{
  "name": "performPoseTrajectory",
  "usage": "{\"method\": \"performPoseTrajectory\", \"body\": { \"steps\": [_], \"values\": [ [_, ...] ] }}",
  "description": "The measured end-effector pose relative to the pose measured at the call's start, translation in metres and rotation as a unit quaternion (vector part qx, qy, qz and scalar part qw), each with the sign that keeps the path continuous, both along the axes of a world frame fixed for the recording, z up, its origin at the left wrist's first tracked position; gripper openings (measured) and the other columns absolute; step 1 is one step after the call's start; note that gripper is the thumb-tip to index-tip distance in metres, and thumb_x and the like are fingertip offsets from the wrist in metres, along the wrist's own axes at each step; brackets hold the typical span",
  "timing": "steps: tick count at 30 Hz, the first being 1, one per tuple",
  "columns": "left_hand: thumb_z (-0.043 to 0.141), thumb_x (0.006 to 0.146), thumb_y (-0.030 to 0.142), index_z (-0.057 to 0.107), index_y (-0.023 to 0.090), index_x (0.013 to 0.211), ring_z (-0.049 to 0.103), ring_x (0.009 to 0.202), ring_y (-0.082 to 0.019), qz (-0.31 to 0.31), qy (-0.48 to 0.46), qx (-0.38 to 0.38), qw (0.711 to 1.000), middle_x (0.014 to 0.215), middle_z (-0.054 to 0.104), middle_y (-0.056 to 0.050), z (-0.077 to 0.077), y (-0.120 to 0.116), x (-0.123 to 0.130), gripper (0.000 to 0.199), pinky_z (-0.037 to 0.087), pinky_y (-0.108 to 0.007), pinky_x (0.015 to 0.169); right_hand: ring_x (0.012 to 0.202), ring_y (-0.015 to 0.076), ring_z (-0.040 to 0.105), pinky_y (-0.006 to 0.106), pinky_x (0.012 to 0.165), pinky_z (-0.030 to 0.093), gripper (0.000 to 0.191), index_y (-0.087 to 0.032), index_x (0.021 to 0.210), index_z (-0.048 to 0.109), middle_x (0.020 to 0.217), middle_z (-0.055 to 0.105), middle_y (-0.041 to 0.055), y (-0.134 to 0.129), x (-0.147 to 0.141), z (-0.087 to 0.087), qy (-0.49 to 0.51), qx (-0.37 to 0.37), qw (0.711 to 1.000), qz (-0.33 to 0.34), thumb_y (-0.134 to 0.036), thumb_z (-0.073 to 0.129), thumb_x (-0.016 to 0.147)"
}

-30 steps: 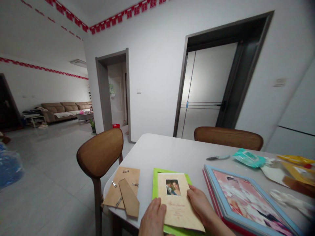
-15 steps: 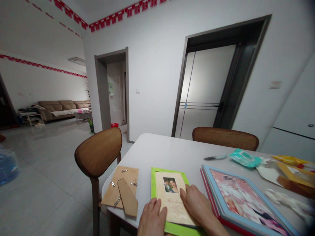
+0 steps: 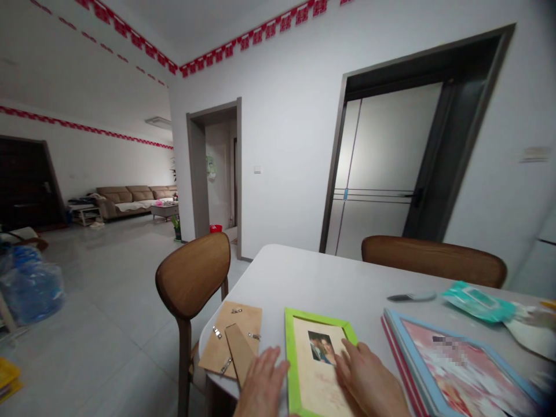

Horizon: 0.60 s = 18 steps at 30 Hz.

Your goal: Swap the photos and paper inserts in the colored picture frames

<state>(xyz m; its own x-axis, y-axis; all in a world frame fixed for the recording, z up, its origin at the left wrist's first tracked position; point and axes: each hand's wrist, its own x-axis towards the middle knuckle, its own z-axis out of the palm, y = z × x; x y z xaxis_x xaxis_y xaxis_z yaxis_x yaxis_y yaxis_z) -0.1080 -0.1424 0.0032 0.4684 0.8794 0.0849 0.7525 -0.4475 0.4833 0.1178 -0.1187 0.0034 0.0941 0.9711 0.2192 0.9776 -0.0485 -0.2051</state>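
Observation:
A bright green picture frame [image 3: 293,370] lies on the table in front of me. Inside its border sits a cream card [image 3: 310,379] with a small photo of two people [image 3: 320,347]. My right hand [image 3: 369,376] rests on the card's right side, fingers stretched toward the frame's right border. Beside the left border is my left hand [image 3: 263,385], its fingers extended and apart; its lower part is cut off by the picture's edge. Left of it lies a brown backing board [image 3: 234,318] with metal clips and a stand leg [image 3: 238,350], partly behind the left hand.
At right lies a stack topped by a light blue frame [image 3: 412,341] with a pink picture. Behind it are a knife [image 3: 410,297] and a teal wipes pack [image 3: 478,301]. Wooden chairs stand at the table's left [image 3: 195,272] and far side [image 3: 434,260].
The card, which overlapped the frame's border, now lies within it. My left hand has shifted off the card to the left border. The view has turned left.

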Motion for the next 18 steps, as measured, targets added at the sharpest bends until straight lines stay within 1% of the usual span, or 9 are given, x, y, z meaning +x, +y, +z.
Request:
{"method": "performPoseTrajectory", "body": {
  "steps": [2, 3, 5, 8, 9, 11, 14, 16, 18],
  "values": [
    [0.053, 0.065, 0.033, 0.034, 0.014, 0.125, 0.019, 0.124, -0.024, 0.116, 0.01, 0.036, 0.993, 0.135, 0.024, -0.01, 0.003, 0.006, -0.034, 0.065, 0.014, -0.038, 0.102, 0.09, 0.0231, 0.053, 0.032, 0.076, 0.038, 0.036, -0.015, 0.104, 0.054, 0.097, 0.056, 0.0128, 0.0, -0.021, 0.004, 0.041, 0.024, 0.996, 0.072, -0.032, 0.036, 0.077],
    [0.052, 0.066, 0.032, 0.033, 0.012, 0.125, 0.018, 0.124, -0.024, 0.168, 0.019, 0.039, 0.985, 0.135, 0.025, -0.011, 0.004, 0.008, -0.05, 0.066, 0.014, -0.038, 0.102, 0.093, 0.0224, 0.051, 0.031, 0.08, 0.037, 0.037, -0.014, 0.105, 0.054, 0.099, 0.056, 0.0124, 0.0, -0.036, 0.007, 0.063, 0.027, 0.992, 0.107, -0.032, 0.037, 0.077],
    [0.054, 0.064, 0.033, 0.032, 0.01, 0.125, 0.018, 0.124, -0.025, 0.214, 0.037, 0.014, 0.976, 0.135, 0.026, -0.012, 0.003, 0.009, -0.077, 0.069, 0.015, -0.036, 0.102, 0.094, 0.0217, 0.05, 0.03, 0.084, 0.035, 0.039, -0.014, 0.105, 0.055, 0.1, 0.057, 0.0116, -0.001, -0.072, 0.012, 0.105, 0.013, 0.981, 0.16, -0.033, 0.036, 0.077],
    [0.062, 0.056, 0.029, 0.036, 0.011, 0.123, 0.018, 0.125, -0.023, 0.192, 0.039, -0.021, 0.98, 0.135, 0.025, -0.01, -0.004, 0.003, -0.096, 0.074, 0.017, -0.032, 0.101, 0.093, 0.0222, 0.05, 0.03, 0.082, 0.035, 0.039, -0.017, 0.106, 0.055, 0.098, 0.058, 0.0102, -0.004, -0.125, 0.014, 0.121, -0.015, 0.969, 0.216, -0.036, 0.04, 0.075],
    [0.063, 0.055, 0.027, 0.039, 0.012, 0.121, 0.02, 0.124, -0.022, 0.185, 0.031, -0.019, 0.982, 0.135, 0.026, -0.009, -0.006, 0.0, -0.098, 0.071, 0.018, -0.031, 0.101, 0.092, 0.0231, 0.05, 0.03, 0.08, 0.036, 0.039, -0.018, 0.105, 0.055, 0.097, 0.058, 0.0101, -0.005, -0.138, 0.012, 0.113, -0.018, 0.969, 0.219, -0.036, 0.042, 0.073],
    [0.062, 0.057, 0.022, 0.048, 0.016, 0.113, 0.028, 0.12, -0.02, 0.186, 0.004, 0.0, 0.982, 0.131, 0.035, -0.006, -0.008, -0.005, -0.097, 0.057, 0.023, -0.03, 0.099, 0.091, 0.0244, 0.05, 0.032, 0.077, 0.037, 0.036, -0.019, 0.101, 0.056, 0.096, 0.058, 0.01, -0.005, -0.156, 0.004, 0.092, -0.015, 0.972, 0.216, -0.035, 0.046, 0.07],
    [0.063, 0.061, 0.021, 0.057, 0.019, 0.098, 0.042, 0.107, -0.019, 0.189, -0.039, 0.044, 0.98, 0.117, 0.05, -0.004, -0.01, -0.008, -0.097, 0.037, 0.033, -0.028, 0.091, 0.089, 0.0225, 0.05, 0.031, 0.077, 0.038, 0.035, -0.018, 0.1, 0.056, 0.094, 0.057, 0.0098, 0.0, -0.163, -0.01, 0.101, -0.005, 0.968, 0.228, -0.028, 0.046, 0.068],
    [0.067, 0.059, 0.024, 0.058, 0.019, 0.094, 0.045, 0.101, -0.019, 0.191, -0.046, 0.056, 0.979, 0.111, 0.053, -0.003, -0.009, -0.008, -0.097, 0.036, 0.036, -0.027, 0.087, 0.089, 0.0209, 0.051, 0.029, 0.081, 0.037, 0.038, -0.016, 0.103, 0.055, 0.093, 0.058, 0.01, 0.004, -0.159, -0.015, 0.132, -0.006, 0.962, 0.238, -0.025, 0.044, 0.067],
    [0.07, 0.057, 0.028, 0.058, 0.019, 0.094, 0.046, 0.1, -0.018, 0.19, -0.051, 0.068, 0.978, 0.112, 0.052, -0.002, -0.006, -0.01, -0.094, 0.04, 0.036, -0.025, 0.086, 0.089, 0.0208, 0.052, 0.029, 0.082, 0.038, 0.04, -0.015, 0.102, 0.056, 0.094, 0.058, 0.0101, 0.007, -0.148, -0.012, 0.162, -0.005, 0.956, 0.246, -0.027, 0.045, 0.066]
  ]
}}
